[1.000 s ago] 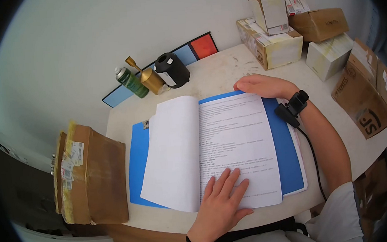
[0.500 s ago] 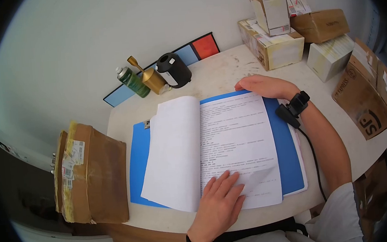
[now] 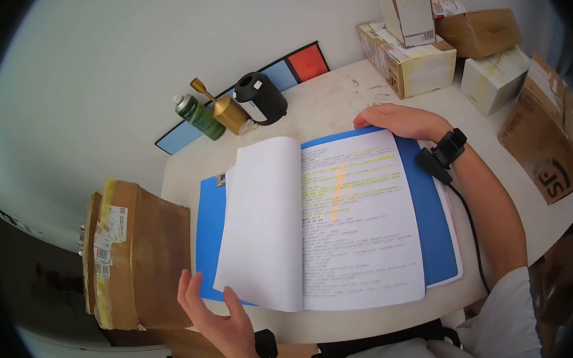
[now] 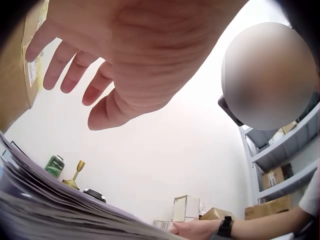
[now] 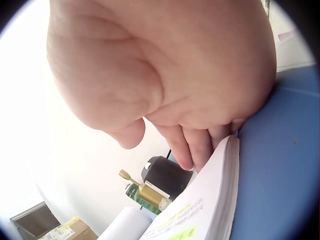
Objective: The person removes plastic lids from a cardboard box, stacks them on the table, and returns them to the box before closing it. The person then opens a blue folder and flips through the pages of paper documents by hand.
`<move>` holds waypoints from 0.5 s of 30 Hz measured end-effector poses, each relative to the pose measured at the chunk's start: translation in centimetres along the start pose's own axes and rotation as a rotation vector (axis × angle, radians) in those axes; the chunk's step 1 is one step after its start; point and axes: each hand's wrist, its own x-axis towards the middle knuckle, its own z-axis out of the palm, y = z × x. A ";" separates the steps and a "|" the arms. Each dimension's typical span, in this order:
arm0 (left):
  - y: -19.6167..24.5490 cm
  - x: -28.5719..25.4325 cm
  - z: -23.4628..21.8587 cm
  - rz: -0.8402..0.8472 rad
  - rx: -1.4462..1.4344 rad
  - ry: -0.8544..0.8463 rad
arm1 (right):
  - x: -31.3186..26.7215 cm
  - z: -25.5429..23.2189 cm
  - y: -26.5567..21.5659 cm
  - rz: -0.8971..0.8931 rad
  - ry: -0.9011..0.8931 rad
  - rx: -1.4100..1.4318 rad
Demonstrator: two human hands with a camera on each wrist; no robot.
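An open stack of printed sheets [image 3: 363,254] lies on a blue folder [image 3: 437,234], its turned pages [image 3: 263,228] folded over to the left. Yellow and orange highlighter marks the right-hand page. My left hand [image 3: 225,325] is raised off the paper near the lower left corner of the turned pages, fingers spread and holding nothing; the left wrist view shows the same hand [image 4: 135,55] above the page edges. At the top right corner, my right hand [image 3: 403,121] rests on the folder's edge, its fingers [image 5: 187,145] against the edge of the sheets in the right wrist view.
Behind the folder stand a green spray can [image 3: 199,116], a brass-coloured object [image 3: 229,115] and a black container [image 3: 261,99]. Cardboard boxes [image 3: 419,71] are stacked at the back right, with another box [image 3: 544,138] at the right. A large carton [image 3: 151,257] stands left.
My left hand has moved left off the right-hand page, and a page has turned over, exposing a highlighted one. My right hand has stayed at the top corner.
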 end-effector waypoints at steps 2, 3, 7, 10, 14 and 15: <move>2.7 -0.2 0.2 0.200 -0.145 -0.333 | 0.2 0.2 0.2 -0.006 0.002 0.000; 3.8 -0.3 0.5 0.350 -0.155 -0.564 | 0.2 0.3 0.2 -0.010 0.013 0.012; 7.9 -2.8 3.3 0.657 -0.144 -0.907 | 0.0 0.4 -0.1 0.020 0.043 0.035; 7.8 -3.1 4.3 0.665 -0.165 -1.006 | 0.0 0.5 0.3 -0.030 0.026 0.050; 7.6 -2.6 4.2 0.631 -0.196 -1.025 | -0.1 0.2 -0.1 -0.035 0.008 0.023; 7.6 -2.5 4.3 0.636 -0.196 -1.030 | -0.3 0.2 -0.4 -0.037 -0.002 0.001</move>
